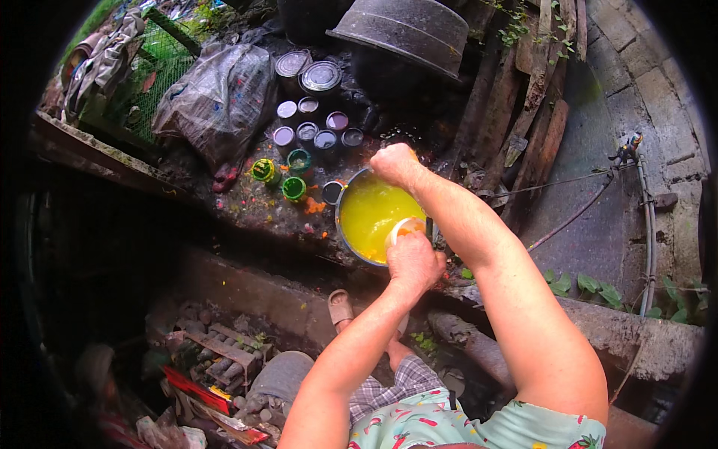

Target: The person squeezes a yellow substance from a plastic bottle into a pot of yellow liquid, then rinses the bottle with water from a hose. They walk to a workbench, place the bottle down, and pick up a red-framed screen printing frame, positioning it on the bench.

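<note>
A white cup (pixel 407 224) with orange inside is tilting over the yellow liquid (pixel 374 206) in a round bucket (pixel 339 217). The left hand (pixel 415 262) is holding the cup near the bucket's lower right edge, its grip pinching the side. The right hand (pixel 396 165) is hovering or resting at the bucket's upper rim with its grip curling into a fist; I cannot tell whether it is pinching the rim or anything else.

Just left of the bucket, a dark cup (pixel 333 192) is standing on the stained ground (pixel 247 211), near an orange splash (pixel 315 205). Beyond it, a green jar (pixel 294 189) and a yellow-green jar (pixel 264 171) are sitting close together. Farther up, a cluster of small tins (pixel 307 132) is standing below two larger tins (pixel 321 76). A crumpled grey sheet (pixel 217 97) is lying to their left, and a big metal tub (pixel 404 34) is sitting above right. Wooden planks (pixel 523 97) are leaning beside the paved slope (pixel 613 112). Below, a sandal (pixel 340 307) is showing on the person's foot.
</note>
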Tool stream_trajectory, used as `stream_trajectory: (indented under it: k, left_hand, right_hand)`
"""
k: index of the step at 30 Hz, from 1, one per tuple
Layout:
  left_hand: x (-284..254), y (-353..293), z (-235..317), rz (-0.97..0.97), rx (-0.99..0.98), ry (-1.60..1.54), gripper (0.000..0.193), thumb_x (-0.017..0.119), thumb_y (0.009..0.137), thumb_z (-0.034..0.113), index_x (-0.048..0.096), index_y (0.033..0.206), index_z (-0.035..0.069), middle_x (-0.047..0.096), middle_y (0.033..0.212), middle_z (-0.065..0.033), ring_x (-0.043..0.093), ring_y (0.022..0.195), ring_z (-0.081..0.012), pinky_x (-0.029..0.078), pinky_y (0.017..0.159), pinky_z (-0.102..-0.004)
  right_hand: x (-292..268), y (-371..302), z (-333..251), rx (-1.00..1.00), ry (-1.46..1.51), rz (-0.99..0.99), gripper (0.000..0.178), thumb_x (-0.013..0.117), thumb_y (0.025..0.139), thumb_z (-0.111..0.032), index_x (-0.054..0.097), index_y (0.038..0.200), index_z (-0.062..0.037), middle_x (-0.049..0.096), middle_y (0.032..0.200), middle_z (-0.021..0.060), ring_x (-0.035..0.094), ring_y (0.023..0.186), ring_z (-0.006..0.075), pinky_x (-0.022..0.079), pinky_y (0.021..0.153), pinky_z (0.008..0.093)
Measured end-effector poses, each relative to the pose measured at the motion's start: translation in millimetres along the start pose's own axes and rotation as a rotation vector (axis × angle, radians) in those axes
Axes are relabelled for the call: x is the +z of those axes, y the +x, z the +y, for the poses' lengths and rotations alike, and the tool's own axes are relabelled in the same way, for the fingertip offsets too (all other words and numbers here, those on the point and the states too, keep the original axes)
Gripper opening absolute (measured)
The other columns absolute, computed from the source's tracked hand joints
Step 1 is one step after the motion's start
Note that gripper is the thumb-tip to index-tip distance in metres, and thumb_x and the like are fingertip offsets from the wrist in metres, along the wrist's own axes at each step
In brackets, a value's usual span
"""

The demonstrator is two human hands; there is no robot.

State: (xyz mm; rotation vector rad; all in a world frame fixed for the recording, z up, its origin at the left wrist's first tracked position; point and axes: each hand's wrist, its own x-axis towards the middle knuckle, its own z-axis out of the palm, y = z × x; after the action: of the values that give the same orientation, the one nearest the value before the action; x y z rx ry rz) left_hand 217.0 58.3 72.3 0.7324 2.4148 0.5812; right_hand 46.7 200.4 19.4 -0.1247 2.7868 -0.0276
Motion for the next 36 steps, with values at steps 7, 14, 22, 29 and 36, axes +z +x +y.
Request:
stream_trajectory:
  k: [7,14,22,29,36]
  left_hand:
    - [12.3,31.2,-31.7,0.107,0.088,-0.109,0.037,0.071,0.097,0.038,0.077,0.110,0.005,0.079,0.103,-0.0188,0.079,0.098,-0.0371,0.064,0.084,-0.0459]
    - [-22.0,61.7,-38.7,-0.018,-0.100,-0.098,0.054,0.075,0.094,0.041,0.069,0.129,0.000,0.073,0.129,-0.0224,0.072,0.123,-0.0374,0.058,0.103,-0.0502]
    - [-47.9,81.1,-37.9,-0.007,0.017,-0.117,0.057,0.069,0.097,0.046,0.070,0.129,-0.002,0.076,0.124,-0.0271,0.074,0.118,-0.0431,0.058,0.104,-0.0567]
    - [-57.0,98.1,-86.4,-0.118,0.340,-0.007,0.042,0.070,0.100,0.044,0.074,0.115,0.005,0.077,0.114,-0.0263,0.075,0.112,-0.0415,0.058,0.099,-0.0517]
    - [-83.8,142.6,-100.0,0.224,0.392,-0.119,0.016,0.083,0.085,0.016,0.075,0.088,0.003,0.075,0.095,-0.0169,0.074,0.098,-0.0378,0.057,0.091,-0.0500]
  right_hand:
    - [13.3,37.6,-12.1,0.334,2.151,0.234,0.032,0.059,0.116,-0.026,0.071,0.123,0.0026,0.078,0.102,0.0173,0.080,0.089,0.0302,0.070,0.077,0.0371]
    - [4.7,-36.5,33.0,0.533,1.703,0.586,0.029,0.070,0.106,-0.024,0.079,0.113,0.0023,0.079,0.099,0.0158,0.079,0.086,0.0310,0.065,0.079,0.0407]
    - [15.7,-109.1,-9.6,0.563,1.081,0.313,0.034,0.081,0.095,-0.038,0.085,0.100,-0.0047,0.081,0.090,0.0174,0.079,0.083,0.0284,0.061,0.082,0.0448]
    - [8.4,-123.5,-4.9,0.549,0.932,0.390,0.035,0.067,0.103,-0.037,0.078,0.107,-0.0041,0.078,0.104,0.0238,0.076,0.102,0.0427,0.058,0.091,0.0521]
    - [-10.9,-133.7,-35.5,0.391,0.968,0.444,0.037,0.057,0.108,-0.029,0.068,0.138,-0.0093,0.076,0.127,0.0245,0.071,0.120,0.0446,0.054,0.104,0.0547]
